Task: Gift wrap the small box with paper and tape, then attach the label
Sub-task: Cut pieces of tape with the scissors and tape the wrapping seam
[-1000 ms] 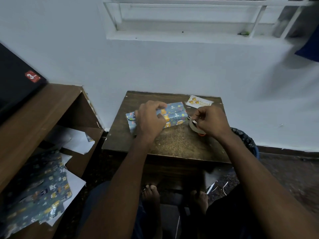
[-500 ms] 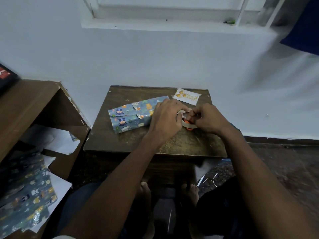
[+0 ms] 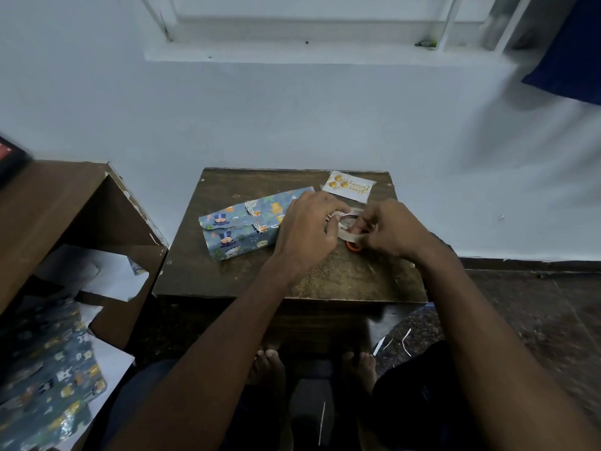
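On the table (image 3: 357,281), both hands work a tape roll (image 3: 349,231): the left hand (image 3: 305,229) and the right hand (image 3: 390,229) each curl their fingers around it, pinching. The wrapped box (image 3: 240,229) lies just left, untouched by fingers. Farther right sits the label (image 3: 349,186).

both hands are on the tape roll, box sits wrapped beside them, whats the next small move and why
Probably peel a short strip free. Both the left hand and right hand work at the tape roll, while the wrapped box shows a loose-looking flap at its left end and the label lies unattached behind.
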